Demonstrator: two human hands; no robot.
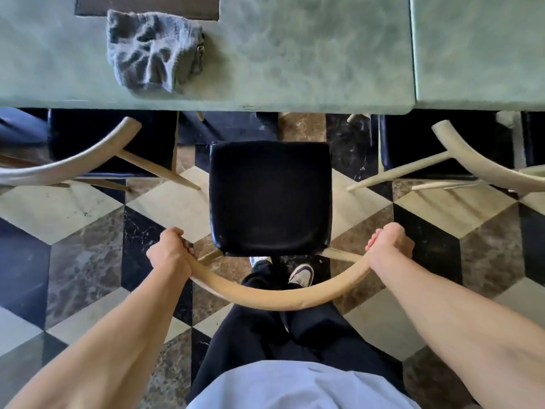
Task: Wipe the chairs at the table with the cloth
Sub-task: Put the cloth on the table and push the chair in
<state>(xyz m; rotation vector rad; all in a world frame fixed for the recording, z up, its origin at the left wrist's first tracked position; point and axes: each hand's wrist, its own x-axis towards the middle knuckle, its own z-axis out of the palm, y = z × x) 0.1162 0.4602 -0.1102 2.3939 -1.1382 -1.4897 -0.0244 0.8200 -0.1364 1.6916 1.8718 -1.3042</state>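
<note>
A chair with a black seat [269,196] and a curved pale wooden backrest [277,298] stands in front of me, pulled out from the green table [309,60]. My left hand [169,250] grips the left end of the backrest. At the right end my right hand [387,246] is closed around the same rail. A crumpled grey cloth [152,50] lies on the table at the far left, away from both hands.
Two more chairs are tucked under the table, one at the left [88,154] and one at the right [472,160]. A second green table [483,54] adjoins on the right. The floor has black, beige and brown tiles [82,249]. My feet stand behind the middle chair.
</note>
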